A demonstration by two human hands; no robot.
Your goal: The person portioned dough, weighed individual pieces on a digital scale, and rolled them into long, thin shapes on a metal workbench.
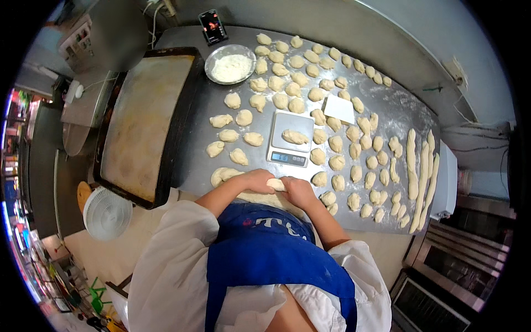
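Observation:
My left hand [256,181] and my right hand [299,192] are both closed around a short piece of dough [276,184] at the table's near edge. Beneath and beside them lies a thick strip of dough [223,175], its middle partly covered by my left hand and forearm. Just beyond my hands is a kitchen scale [276,133] with a lit display. One oblong dough piece [295,136] rests on its plate. Several dough lumps [239,156] sit left of the scale, and rows of more dough lumps [336,162] spread to its right and behind.
Flour fills a metal bowl [209,71] at the far left, near a propped phone [213,27]. A large baking tray [145,122] stands at the left. A white flat scraper [339,109] lies among the lumps. Long dough ropes [422,177] line the right end.

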